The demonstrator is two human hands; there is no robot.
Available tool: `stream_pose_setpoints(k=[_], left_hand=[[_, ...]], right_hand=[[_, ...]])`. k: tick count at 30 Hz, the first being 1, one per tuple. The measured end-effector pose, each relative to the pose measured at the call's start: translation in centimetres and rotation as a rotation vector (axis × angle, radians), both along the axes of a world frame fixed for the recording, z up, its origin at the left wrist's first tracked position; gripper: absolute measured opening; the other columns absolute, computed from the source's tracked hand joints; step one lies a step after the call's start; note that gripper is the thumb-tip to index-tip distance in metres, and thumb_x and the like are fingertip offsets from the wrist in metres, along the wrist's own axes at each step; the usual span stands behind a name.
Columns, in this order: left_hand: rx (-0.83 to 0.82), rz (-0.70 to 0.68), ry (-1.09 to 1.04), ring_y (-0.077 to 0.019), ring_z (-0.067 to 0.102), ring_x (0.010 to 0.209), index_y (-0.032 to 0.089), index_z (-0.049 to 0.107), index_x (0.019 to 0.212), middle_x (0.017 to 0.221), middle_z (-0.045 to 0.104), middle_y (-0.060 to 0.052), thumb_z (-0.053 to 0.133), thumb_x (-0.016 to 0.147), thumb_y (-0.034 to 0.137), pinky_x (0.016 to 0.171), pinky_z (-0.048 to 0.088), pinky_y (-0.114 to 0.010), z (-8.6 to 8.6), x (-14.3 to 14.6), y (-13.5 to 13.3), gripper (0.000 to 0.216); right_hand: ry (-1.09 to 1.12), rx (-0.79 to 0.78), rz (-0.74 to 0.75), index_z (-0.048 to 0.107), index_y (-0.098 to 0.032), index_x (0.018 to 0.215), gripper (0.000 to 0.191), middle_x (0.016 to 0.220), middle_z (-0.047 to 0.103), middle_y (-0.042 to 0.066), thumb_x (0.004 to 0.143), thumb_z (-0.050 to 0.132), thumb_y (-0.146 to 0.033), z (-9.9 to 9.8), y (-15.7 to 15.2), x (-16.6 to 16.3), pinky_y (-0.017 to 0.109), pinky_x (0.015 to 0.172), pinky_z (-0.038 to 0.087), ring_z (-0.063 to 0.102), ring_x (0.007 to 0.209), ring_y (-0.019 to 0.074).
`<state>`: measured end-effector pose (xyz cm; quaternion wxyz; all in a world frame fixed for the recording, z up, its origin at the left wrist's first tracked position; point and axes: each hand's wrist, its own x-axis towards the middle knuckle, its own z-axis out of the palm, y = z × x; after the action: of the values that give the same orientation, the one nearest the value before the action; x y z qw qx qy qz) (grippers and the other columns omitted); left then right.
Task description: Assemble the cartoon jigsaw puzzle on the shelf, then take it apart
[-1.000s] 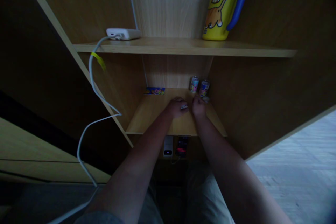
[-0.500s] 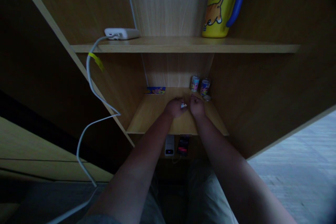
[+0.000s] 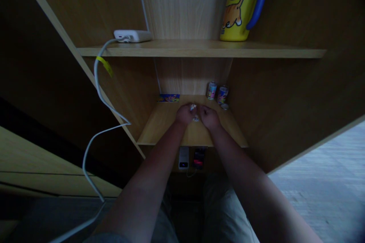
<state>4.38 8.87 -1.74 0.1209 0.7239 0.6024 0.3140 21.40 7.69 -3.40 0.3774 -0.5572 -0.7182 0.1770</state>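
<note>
Over the lower shelf board (image 3: 159,121) my two hands are close together. My left hand (image 3: 184,114) is closed on small pale pieces (image 3: 193,106) that look like jigsaw puzzle pieces and show at its fingertips. Just below the fingers another small pale piece (image 3: 195,118) shows; whether it is held or lies on the board I cannot tell. My right hand (image 3: 210,117) is closed, its fingers curled toward the left hand, and anything in them is hidden. Behind it stand a light blue printed can (image 3: 211,90) and a dark blue printed can (image 3: 222,94), with a round metal lid (image 3: 224,106) nearby.
A blue printed card (image 3: 169,98) lies at the back left. The upper shelf (image 3: 185,51) holds a white power bank (image 3: 137,36) with a dangling cable (image 3: 95,76) and a yellow-blue mug (image 3: 235,15). Below are a pale device (image 3: 184,157) and a phone (image 3: 199,157).
My right hand has moved left, nearer to the left hand. The left hand has shifted slightly left and turned, and a pale piece now shows below its fingers.
</note>
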Motion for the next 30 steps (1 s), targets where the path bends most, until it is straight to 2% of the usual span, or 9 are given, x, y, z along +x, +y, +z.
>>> stream_pose_setpoints(k=[9,15,19,21,24,28,30], left_hand=[[0.145,0.14,-0.349,-0.0232,0.075,0.106,0.018,0.073,0.13,0.127,0.075,-0.01,0.071,0.11,0.043,0.094,0.067,-0.044,-0.5,-1.4,1.6,0.032],[0.206,0.232,-0.439,-0.0224,0.076,0.104,0.018,0.074,0.124,0.122,0.077,-0.009,0.071,0.11,0.044,0.094,0.066,-0.043,-0.5,-1.7,1.5,0.03],[0.225,0.269,-0.459,-0.0222,0.076,0.103,0.017,0.075,0.121,0.119,0.078,-0.009,0.07,0.11,0.047,0.096,0.066,-0.045,-0.3,-1.7,1.2,0.032],[0.236,0.286,-0.465,-0.0225,0.077,0.102,0.017,0.076,0.118,0.115,0.079,-0.008,0.069,0.111,0.049,0.098,0.065,-0.045,-0.1,-1.7,1.0,0.034],[0.26,0.318,-0.471,-0.0257,0.08,0.104,0.017,0.078,0.115,0.11,0.083,-0.011,0.059,0.114,0.054,0.101,0.062,-0.045,0.0,-1.9,0.8,0.041],[0.279,0.357,-0.469,-0.0285,0.081,0.104,0.018,0.079,0.112,0.109,0.084,-0.016,0.048,0.117,0.055,0.099,0.061,-0.042,0.1,-2.1,0.8,0.049],[0.28,0.363,-0.466,-0.0295,0.081,0.107,0.02,0.08,0.112,0.111,0.084,-0.017,0.048,0.117,0.055,0.099,0.06,-0.04,0.1,-2.1,0.9,0.048]], right_hand=[[-0.208,0.082,0.103,0.07,-0.02,0.139,0.039,0.141,0.071,0.011,0.108,0.073,-0.044,0.1,-0.2,-0.8,0.05,0.102,0.064,0.073,0.12,0.0266],[-0.265,0.152,0.146,0.071,-0.021,0.139,0.038,0.145,0.07,0.012,0.108,0.073,-0.044,0.4,-1.0,-1.3,0.052,0.107,0.062,0.071,0.124,0.0277],[-0.271,0.189,0.297,0.071,-0.021,0.138,0.039,0.145,0.07,0.013,0.114,0.06,-0.05,0.7,-2.1,-1.6,0.055,0.12,0.052,0.065,0.137,0.0294],[-0.278,0.193,0.409,0.067,-0.024,0.146,0.05,0.154,0.066,0.014,0.117,0.048,-0.059,0.7,-2.7,-1.6,0.051,0.127,0.045,0.058,0.148,0.0277],[-0.297,0.172,0.529,0.047,-0.023,0.169,0.08,0.175,0.048,0.016,0.11,0.048,-0.077,0.6,-3.5,-1.5,0.051,0.134,0.038,0.042,0.165,0.0291],[-0.346,0.112,0.573,0.031,-0.019,0.179,0.116,0.184,0.034,0.021,0.093,0.064,-0.091,0.2,-3.9,-1.7,0.059,0.14,0.022,0.028,0.172,0.0361],[-0.365,0.087,0.535,0.028,-0.017,0.18,0.125,0.185,0.03,0.023,0.088,0.07,-0.091,0.0,-3.9,-2.1,0.062,0.141,0.014,0.023,0.174,0.0391]])
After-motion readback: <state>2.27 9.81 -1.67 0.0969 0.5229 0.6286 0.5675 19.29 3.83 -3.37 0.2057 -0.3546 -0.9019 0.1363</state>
